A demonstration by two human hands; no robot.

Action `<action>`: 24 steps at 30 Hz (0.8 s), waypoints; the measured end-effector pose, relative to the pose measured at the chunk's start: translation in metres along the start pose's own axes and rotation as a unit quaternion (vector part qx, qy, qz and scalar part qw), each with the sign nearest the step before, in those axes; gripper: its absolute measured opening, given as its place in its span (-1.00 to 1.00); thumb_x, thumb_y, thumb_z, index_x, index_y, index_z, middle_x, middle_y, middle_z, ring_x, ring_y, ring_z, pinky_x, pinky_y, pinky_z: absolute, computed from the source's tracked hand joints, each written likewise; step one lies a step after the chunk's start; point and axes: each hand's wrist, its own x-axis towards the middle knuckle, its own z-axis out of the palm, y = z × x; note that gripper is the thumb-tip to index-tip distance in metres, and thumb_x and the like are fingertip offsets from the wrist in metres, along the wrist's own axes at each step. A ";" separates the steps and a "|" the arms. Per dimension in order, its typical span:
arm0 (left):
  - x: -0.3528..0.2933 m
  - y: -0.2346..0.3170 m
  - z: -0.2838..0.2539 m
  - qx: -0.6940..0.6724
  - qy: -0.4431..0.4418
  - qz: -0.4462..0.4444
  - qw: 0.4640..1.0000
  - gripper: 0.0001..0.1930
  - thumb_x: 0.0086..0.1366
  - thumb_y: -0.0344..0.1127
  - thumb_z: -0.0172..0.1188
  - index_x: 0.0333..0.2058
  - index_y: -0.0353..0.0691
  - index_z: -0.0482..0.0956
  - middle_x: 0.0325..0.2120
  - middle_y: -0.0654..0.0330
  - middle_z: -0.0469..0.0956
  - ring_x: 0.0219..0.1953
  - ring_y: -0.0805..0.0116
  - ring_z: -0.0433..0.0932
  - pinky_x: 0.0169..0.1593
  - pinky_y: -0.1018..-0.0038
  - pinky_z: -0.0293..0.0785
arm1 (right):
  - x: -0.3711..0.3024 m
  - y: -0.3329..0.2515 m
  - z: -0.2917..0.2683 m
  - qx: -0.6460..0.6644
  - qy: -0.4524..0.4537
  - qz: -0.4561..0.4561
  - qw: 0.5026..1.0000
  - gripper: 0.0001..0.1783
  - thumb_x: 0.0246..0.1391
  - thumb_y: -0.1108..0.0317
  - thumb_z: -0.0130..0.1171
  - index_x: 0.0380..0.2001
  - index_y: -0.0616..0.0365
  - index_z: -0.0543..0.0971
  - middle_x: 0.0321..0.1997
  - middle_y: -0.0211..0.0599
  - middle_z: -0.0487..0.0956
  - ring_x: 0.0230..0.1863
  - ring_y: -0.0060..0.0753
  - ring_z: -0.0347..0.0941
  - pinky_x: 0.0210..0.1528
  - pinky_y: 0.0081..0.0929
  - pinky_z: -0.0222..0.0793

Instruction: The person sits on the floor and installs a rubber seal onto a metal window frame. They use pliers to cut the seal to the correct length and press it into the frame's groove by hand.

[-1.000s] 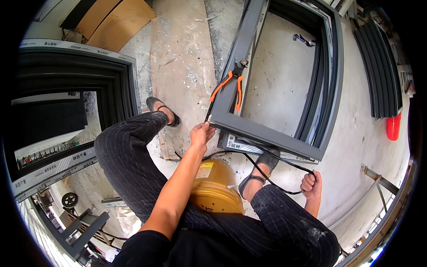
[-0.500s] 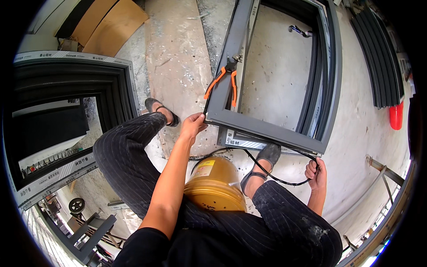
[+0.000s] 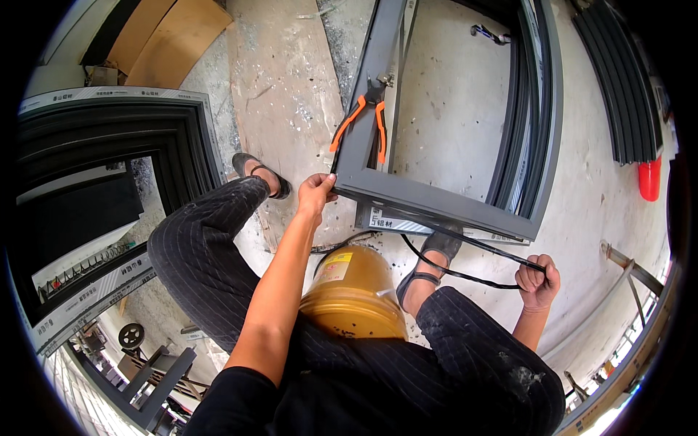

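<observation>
My left hand [image 3: 316, 195] pinches at the near left corner of a grey metal window frame [image 3: 443, 204], its thumb on the corner. Away to the right, my right hand [image 3: 538, 282] is closed around a black rubber strip [image 3: 476, 279]. One stretch of the strip runs from that hand to the frame's near edge; another loops back toward the floor. Whether the strip's end sits under my left fingertips is hidden. Orange-handled pliers [image 3: 374, 109] lie on the frame's left side.
A yellow-brown bucket [image 3: 354, 287] stands between my legs. More dark frames [image 3: 120, 102] are stacked at left. A small tool [image 3: 491, 34] lies inside the window frame. Black profiles [image 3: 618, 94] and a red object [image 3: 649, 179] are at far right. Cardboard [image 3: 171, 43] leans at upper left.
My right hand has moved right and slightly down, drawing the black strip away from the frame's near right corner. My left hand stays at the near left corner.
</observation>
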 end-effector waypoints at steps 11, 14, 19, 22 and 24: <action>-0.031 -0.005 -0.002 -0.104 -0.027 -0.118 0.987 -0.76 0.33 -0.20 0.16 -0.27 -0.28 0.45 -0.40 0.18 0.57 -0.35 0.34 0.60 -0.24 0.45 0.59 | 0.013 -0.009 0.033 -0.039 -0.030 -0.047 0.998 -0.55 0.12 0.22 0.14 -0.74 0.13 0.25 -0.74 -0.45 0.23 -0.82 -0.65 0.07 -0.79 -0.70 -0.02; -0.027 -0.005 -0.004 -0.151 -0.019 -0.155 0.976 -0.79 0.32 -0.22 0.17 -0.31 -0.26 0.48 -0.43 0.22 0.57 -0.38 0.38 0.60 -0.28 0.48 0.58 | 0.011 -0.008 0.034 -0.047 -0.032 -0.048 0.997 -0.55 0.11 0.21 0.14 -0.74 0.14 0.26 -0.74 -0.45 0.23 -0.83 -0.65 0.08 -0.78 -0.70 -0.02; -0.031 -0.004 0.000 -0.204 -0.036 -0.165 0.964 -0.84 0.33 -0.25 0.15 -0.33 -0.23 0.49 -0.44 0.24 0.57 -0.39 0.40 0.60 -0.28 0.50 0.59 | 0.006 -0.003 0.026 -0.082 0.016 -0.039 0.996 -0.57 0.12 0.21 0.13 -0.72 0.15 0.27 -0.71 -0.42 0.24 -0.80 -0.63 0.08 -0.75 -0.67 -0.04; -0.034 0.003 0.005 -0.032 -0.004 -0.130 0.991 -0.84 0.35 -0.26 0.11 -0.30 -0.25 0.48 -0.40 0.21 0.58 -0.34 0.37 0.60 -0.23 0.48 0.60 | 0.006 0.003 0.013 -0.153 0.085 0.000 0.985 -0.60 0.13 0.23 0.10 -0.69 0.14 0.27 -0.69 -0.42 0.22 -0.74 -0.62 0.07 -0.71 -0.67 -0.05; -0.040 0.006 0.010 -0.040 0.016 -0.121 0.992 -0.84 0.36 -0.28 0.10 -0.28 -0.26 0.46 -0.36 0.19 0.58 -0.30 0.34 0.60 -0.21 0.47 0.61 | 0.007 0.008 0.003 -0.172 0.118 0.020 0.978 -0.63 0.16 0.26 0.05 -0.67 0.13 0.26 -0.70 -0.44 0.20 -0.71 -0.62 0.06 -0.70 -0.67 -0.05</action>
